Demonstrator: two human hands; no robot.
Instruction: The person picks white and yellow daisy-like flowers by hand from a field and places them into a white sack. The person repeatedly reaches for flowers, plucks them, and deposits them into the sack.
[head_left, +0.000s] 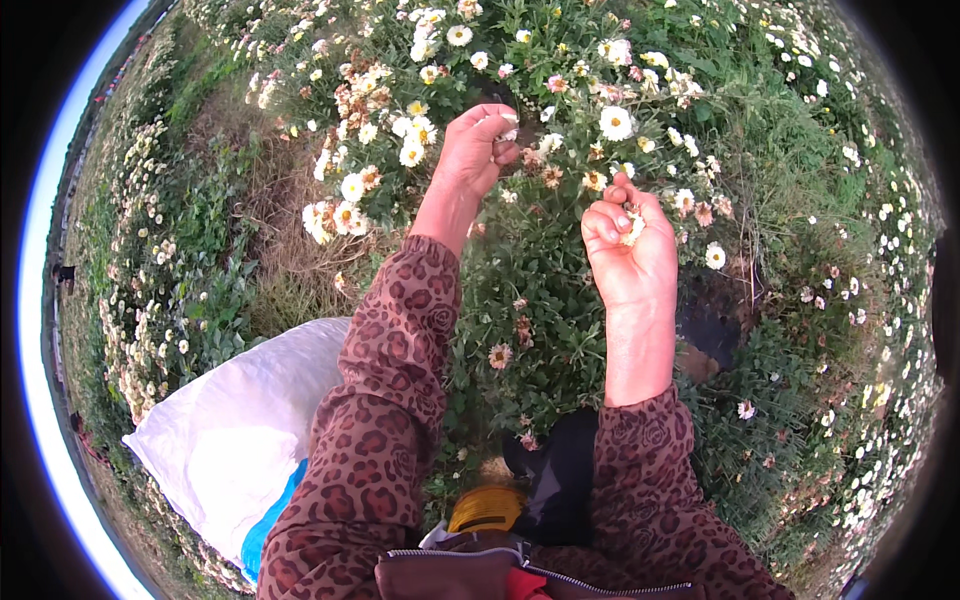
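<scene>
Among the chrysanthemum plants, my left hand (480, 146) is closed around a white flower (510, 127), whose petals show at the fingertips. My right hand (634, 236), palm up with curled fingers, holds a pale cream flower (634, 226) against the palm. An open white flower with a yellow centre (616, 123) stands just above my right hand. White and yellow blooms (414, 139) grow left of my left hand, with withered brown heads (552, 177) between the two hands.
A large white woven sack (232, 420) with a blue band (274, 517) stands at my left side. Dry grass (300, 247) lies beyond it. Dark sheeting (709, 315) shows on the ground at the right. More flower rows run along both sides.
</scene>
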